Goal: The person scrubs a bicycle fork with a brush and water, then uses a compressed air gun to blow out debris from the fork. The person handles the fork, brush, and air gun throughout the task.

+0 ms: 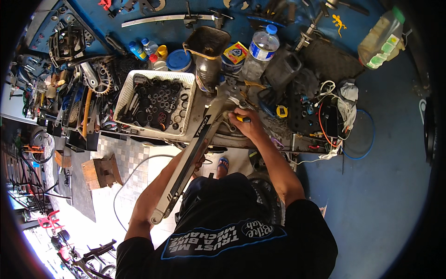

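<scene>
A long silver-and-black bicycle frame part (182, 162) slants from the bench down toward my left side, with a round eyelet at its low end. My left hand (200, 152) is wrapped around it from beneath, partly hidden behind it. Beside its upper end, my right hand (247, 124) is closed on a tool with a yellow-and-black handle (243, 119). The tool's tip lies against or close to the frame part; its kind cannot be made out. The part's upper end is over the cluttered workbench (197, 98), among metal pieces.
A white basket (191, 100) of rings and small parts stands left on the bench. Behind are a cut-open dark container (206, 44), a clear bottle (260, 51) and a blue-lidded tub (179, 60). A yellow tape measure (281, 111) and tangled cables (344, 111) lie right. A wooden stool (100, 173) stands lower left.
</scene>
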`<control>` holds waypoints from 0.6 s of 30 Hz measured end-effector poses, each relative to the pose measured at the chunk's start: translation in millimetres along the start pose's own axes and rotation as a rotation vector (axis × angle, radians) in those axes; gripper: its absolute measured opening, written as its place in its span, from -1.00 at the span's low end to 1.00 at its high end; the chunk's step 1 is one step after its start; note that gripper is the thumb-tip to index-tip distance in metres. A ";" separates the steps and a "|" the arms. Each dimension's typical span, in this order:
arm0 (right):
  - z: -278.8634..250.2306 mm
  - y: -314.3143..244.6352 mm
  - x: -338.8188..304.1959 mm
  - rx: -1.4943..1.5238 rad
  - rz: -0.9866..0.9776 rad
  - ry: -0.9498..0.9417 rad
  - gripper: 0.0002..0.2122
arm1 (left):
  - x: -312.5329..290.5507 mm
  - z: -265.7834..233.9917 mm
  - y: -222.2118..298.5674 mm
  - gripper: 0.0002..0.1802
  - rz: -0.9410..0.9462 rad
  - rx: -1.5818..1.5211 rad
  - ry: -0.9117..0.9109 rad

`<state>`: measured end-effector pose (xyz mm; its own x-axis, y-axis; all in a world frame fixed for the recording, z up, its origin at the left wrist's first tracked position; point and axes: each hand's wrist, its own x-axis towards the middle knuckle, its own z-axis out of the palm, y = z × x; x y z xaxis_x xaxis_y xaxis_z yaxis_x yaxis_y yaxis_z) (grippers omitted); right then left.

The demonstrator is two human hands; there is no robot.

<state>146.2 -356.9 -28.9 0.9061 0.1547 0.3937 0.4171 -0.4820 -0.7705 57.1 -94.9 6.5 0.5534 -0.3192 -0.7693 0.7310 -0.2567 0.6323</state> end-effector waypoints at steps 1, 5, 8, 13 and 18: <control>-3.7 -3.0 3.7 -0.086 0.040 -0.060 -0.83 | 5.7 -5.8 -9.1 -0.24 0.006 -0.037 -0.031; -10.1 -6.8 9.3 -0.068 0.000 -0.080 -0.84 | 9.7 -14.5 -21.9 -0.26 0.047 -0.105 -0.100; -6.8 -3.6 7.3 -0.035 -0.027 -0.121 -0.82 | 10.1 -13.3 -23.1 -0.27 0.050 -0.084 -0.087; -5.8 -19.6 15.0 -0.192 -0.199 -0.234 -0.82 | 16.7 -12.8 -25.6 -0.29 0.053 -0.037 -0.041; -13.8 -13.5 22.1 -0.359 -0.138 -0.188 -0.85 | 3.1 -0.6 -5.3 -0.29 -0.004 0.072 0.031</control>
<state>159.6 -358.9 -2.8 0.8546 0.3770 0.3571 0.5141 -0.7106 -0.4803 55.2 -93.9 0.6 0.5637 -0.2898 -0.7735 0.7030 -0.3235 0.6334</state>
